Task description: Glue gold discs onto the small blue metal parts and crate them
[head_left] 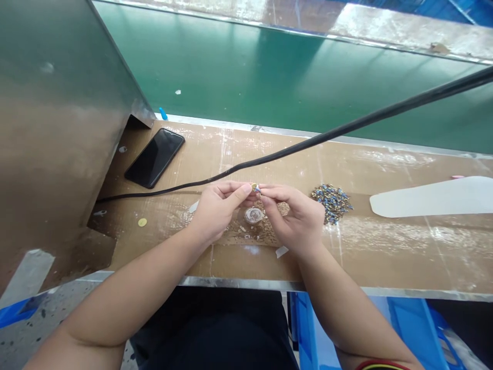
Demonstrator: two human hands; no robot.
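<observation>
My left hand (217,208) and my right hand (295,213) meet over the middle of the bench, thumbs and fingertips pinched. Between them is a tiny part with yellow and blue on it (254,188); its exact kind is too small to make out. The left thumb and forefinger press on the yellow side, and the right fingertips close on the blue side. Just below the fingers a small round clear dish (253,215) sits on the bench. Right of my right hand lies a pile of small brass-and-blue parts (332,203).
A black phone (154,158) and a yellow disc (142,222) lie to the left, near a metal cabinet wall (57,133). A black cable (285,152) slants across the bench (385,262). At right is a long white flat piece (435,197). A green panel (269,82) stands behind.
</observation>
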